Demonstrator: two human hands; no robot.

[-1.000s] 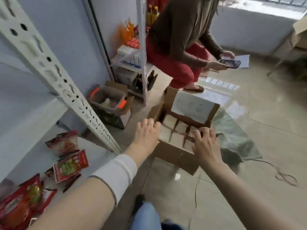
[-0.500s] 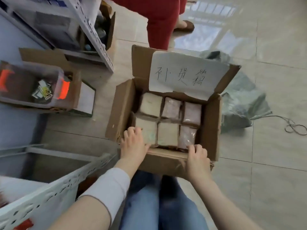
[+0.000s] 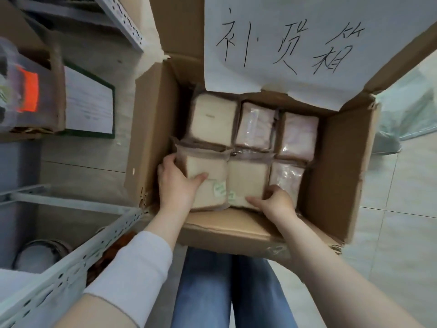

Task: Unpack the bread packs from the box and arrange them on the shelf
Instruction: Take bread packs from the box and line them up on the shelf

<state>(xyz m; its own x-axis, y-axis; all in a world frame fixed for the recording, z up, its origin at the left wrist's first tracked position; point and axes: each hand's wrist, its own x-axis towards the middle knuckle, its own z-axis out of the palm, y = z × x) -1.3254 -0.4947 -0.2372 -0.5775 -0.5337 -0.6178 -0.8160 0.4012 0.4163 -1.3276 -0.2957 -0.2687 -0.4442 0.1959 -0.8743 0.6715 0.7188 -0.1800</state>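
Lowered into box [image 3: 151, 129], curled fingers [image 3: 200, 178] grip bread packs [image 3: 208, 165].

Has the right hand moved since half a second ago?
Yes. The right hand has crossed forward over the box's near wall, where it rested before, and now grips the near middle bread pack inside.

Left edge of the frame: a clear plastic container [image 3: 14, 95] with an orange latch [image 3: 28, 91] sits inside a brown cardboard carton [image 3: 56, 86]. Just right of it, a white printed sheet [image 3: 88, 102] with a dark green border. Lower left: a round grey vessel [image 3: 40, 254], partly hidden. Right edge: a crumpled pale green plastic bag [image 3: 406, 110] on the glossy tiled floor [image 3: 397, 209].
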